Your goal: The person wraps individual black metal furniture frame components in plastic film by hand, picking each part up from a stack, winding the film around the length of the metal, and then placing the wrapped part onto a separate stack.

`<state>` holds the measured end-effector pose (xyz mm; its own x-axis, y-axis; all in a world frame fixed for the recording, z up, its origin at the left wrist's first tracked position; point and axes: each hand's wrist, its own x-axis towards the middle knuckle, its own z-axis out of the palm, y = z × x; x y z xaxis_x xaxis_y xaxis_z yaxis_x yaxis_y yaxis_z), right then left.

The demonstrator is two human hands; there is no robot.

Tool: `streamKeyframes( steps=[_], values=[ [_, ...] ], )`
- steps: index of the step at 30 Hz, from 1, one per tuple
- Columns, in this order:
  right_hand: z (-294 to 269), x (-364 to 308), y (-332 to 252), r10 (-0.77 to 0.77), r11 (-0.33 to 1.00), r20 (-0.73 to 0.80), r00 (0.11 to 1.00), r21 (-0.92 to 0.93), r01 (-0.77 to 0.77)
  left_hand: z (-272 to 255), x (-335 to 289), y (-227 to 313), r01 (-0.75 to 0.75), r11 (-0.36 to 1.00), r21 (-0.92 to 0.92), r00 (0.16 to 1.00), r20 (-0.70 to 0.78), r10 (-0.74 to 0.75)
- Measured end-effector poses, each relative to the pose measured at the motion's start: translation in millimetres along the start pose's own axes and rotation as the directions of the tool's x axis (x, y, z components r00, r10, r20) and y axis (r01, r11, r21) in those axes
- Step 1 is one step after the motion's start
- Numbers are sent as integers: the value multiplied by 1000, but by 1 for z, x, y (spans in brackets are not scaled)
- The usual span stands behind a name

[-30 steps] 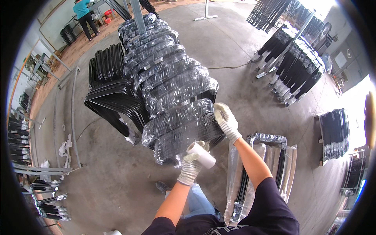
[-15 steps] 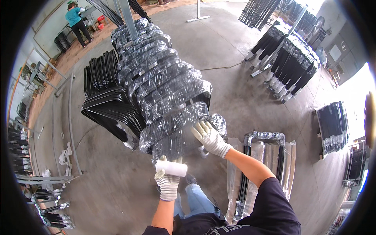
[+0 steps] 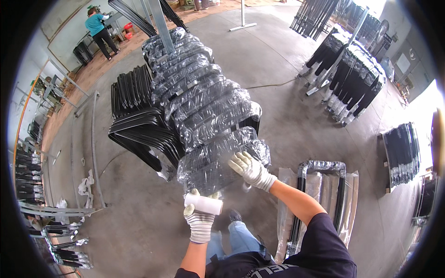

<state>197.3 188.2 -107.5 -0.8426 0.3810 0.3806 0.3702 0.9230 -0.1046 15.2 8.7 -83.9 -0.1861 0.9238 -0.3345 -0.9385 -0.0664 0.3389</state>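
Note:
My left hand (image 3: 201,226), in a white glove with a striped cuff, is closed around a roll of clear stretch film (image 3: 204,204). It is close to the near end of a row of black, film-wrapped bundles. My right hand (image 3: 252,171), also gloved, has its fingers extended and lies over the right part of the nearest wrapped bundle (image 3: 206,172). Shiny film covers this bundle and has creases across it. Whether a strip of film runs from the roll to the bundle is hard to make out.
Bent black metal tubes (image 3: 146,132) hang left of the row. A film-topped U-shaped black frame (image 3: 321,165) lies by my right arm. More wrapped frames (image 3: 359,74) stand far right, with a stack (image 3: 402,155) nearer. A person (image 3: 98,30) in teal works far left.
The whole scene has shifted a little right and down in view. Relative to the bundle, both hands sit slightly farther left. The left hand still grips the roll.

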Motion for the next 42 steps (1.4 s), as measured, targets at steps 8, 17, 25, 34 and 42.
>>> streamKeyframes(
  steps=[8,17,25,34,42],
  values=[
    [10,-4,-9,46,999,-24,999,6,-46,-10,3,5,49,992,-117,996,-70,-57],
    [-3,-8,-23,90,995,15,996,34,-90,14,-21,16,119,980,-160,982,-126,-140],
    [-1,2,-19,50,996,35,998,76,-52,-17,-12,17,130,985,-110,976,-161,-147],
    [16,2,-7,71,995,65,995,63,-75,-27,7,12,103,979,-176,960,-240,-144],
    [0,25,-43,182,983,380,907,-35,-183,-33,-29,46,306,952,-7,949,-81,-306]
  ],
)
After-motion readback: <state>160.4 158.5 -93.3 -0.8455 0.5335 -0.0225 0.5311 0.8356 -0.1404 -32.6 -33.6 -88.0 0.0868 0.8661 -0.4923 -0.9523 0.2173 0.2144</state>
